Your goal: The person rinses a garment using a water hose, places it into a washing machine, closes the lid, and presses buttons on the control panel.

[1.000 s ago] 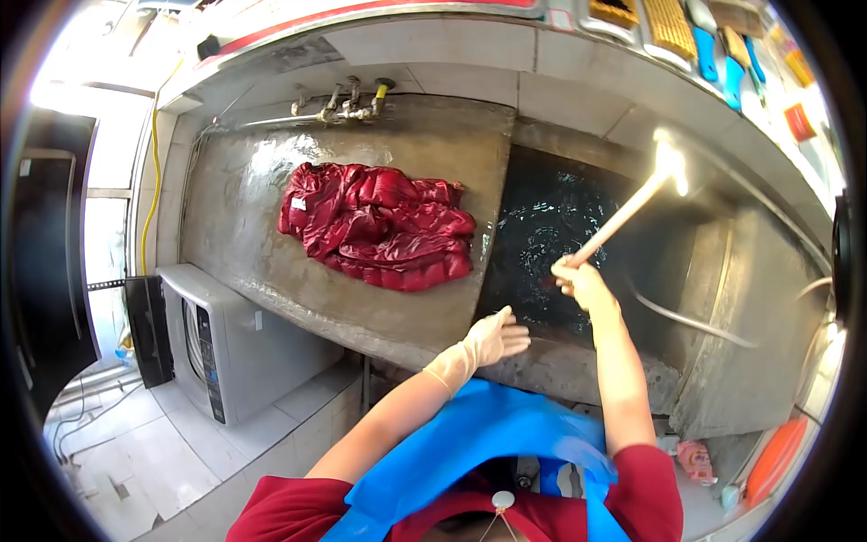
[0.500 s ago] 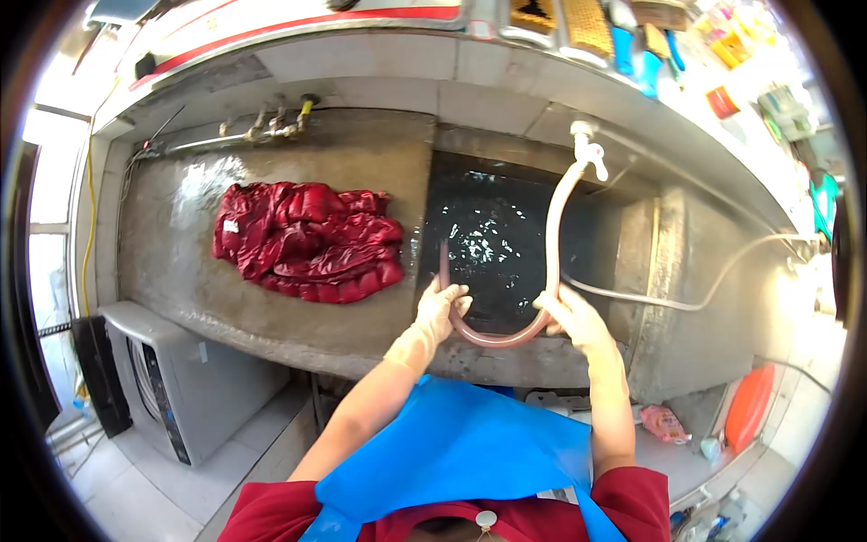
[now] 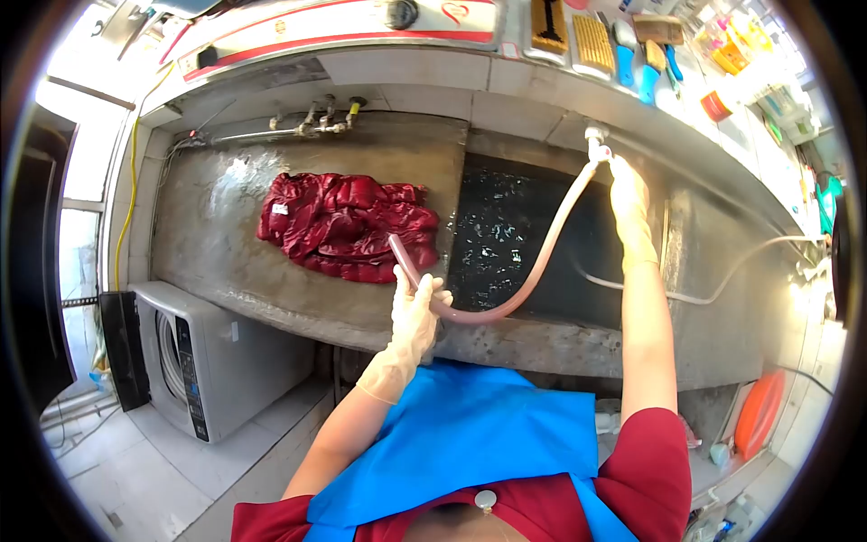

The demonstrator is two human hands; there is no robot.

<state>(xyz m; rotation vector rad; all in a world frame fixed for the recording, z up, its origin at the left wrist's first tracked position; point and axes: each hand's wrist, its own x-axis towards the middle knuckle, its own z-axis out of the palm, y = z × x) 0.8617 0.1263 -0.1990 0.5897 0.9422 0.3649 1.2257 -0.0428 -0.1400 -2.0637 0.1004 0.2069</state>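
Okay, left hand [image 3: 411,312]: gloved, wrapped around a pale pinkish hose [image 3: 542,262] a bit short of its open end, so it's holding, not free. Can't see any water coming out.
Right hand [image 3: 629,194]: also gloved, arm stretched way out, fingers up at the handle of the wall tap [image 3: 595,143]. Can't tell if they're actually gripping it or just touching.
Hose run: leaves the tap, sags in a big U across the front of the water, then rises through the left hand with its tip angled up and left.
Red puffer garment [image 3: 334,226]: bunched up on the wet tabletop [image 3: 212,244], just beyond the left hand and off to its left. Long axis runs left to right, tipped slightly down at the right end. Left hand is clearly the nearer one, right hand is well apart from it.
Hose tip vs garment: tip overlaps the near right part of it in this view; can't say if it's touching or hovering.
Sunken basin: dark water [image 3: 492,239] right beside the tabletop, under the hose, between the garment and the right arm.
Back wall: pipe with valves [image 3: 316,124] behind the garment.
Ledge: scrub brush [image 3: 592,43] and other brushes up past the tap.
Floor, left: front-loading washer [image 3: 191,361].
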